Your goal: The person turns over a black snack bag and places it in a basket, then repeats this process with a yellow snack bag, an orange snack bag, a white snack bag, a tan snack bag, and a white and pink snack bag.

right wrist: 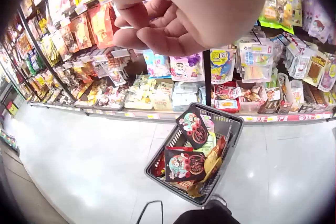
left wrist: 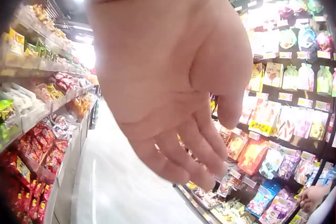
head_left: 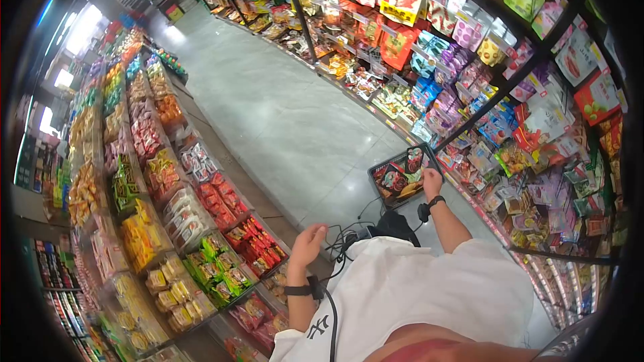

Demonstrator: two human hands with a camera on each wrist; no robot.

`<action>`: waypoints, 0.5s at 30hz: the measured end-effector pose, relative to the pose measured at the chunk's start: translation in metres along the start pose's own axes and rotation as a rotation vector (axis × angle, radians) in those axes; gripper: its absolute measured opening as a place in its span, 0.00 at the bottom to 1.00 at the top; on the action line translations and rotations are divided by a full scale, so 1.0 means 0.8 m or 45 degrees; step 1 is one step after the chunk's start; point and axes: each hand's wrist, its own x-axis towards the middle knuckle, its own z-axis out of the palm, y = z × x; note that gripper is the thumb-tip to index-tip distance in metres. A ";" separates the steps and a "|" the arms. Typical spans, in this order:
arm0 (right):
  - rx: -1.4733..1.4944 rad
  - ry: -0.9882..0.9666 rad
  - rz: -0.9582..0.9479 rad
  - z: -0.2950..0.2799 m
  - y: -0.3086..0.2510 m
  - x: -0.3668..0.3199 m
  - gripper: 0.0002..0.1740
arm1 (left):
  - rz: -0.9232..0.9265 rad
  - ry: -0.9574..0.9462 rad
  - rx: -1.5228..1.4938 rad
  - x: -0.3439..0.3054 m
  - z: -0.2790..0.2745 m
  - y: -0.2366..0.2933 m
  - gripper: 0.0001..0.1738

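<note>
My left hand (left wrist: pixel 173 82) hangs in the aisle with relaxed, slightly bent fingers and nothing in its grasp. To its left in the head view are bins of red snack packets (head_left: pixel 257 245). My right hand (right wrist: pixel 168 19) is raised near the hanging-snack rack, its fingers loosely curled with nothing visible in them. Below it, a black shopping basket (right wrist: pixel 226 125) stands on the floor. Two dark packets with round red pictures (right wrist: pixel 185 165) lie on top inside, with a yellow-brown bag (right wrist: pixel 211 169) along one side. In the head view the right hand (head_left: pixel 433 184) overlaps the basket's edge.
Tiered snack bins (head_left: pixel 144 228) line the left of the aisle. Shelves of hanging bags (head_left: pixel 402 47) run along the right, with a low red-and-white price strip (right wrist: pixel 294 118). Grey tiled floor (head_left: pixel 268 114) stretches between them. Black cables (head_left: pixel 342 241) hang near my waist.
</note>
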 end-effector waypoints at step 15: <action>0.148 0.183 -0.211 0.164 -0.095 0.106 0.10 | 0.167 0.218 -0.259 0.117 -0.091 0.013 0.13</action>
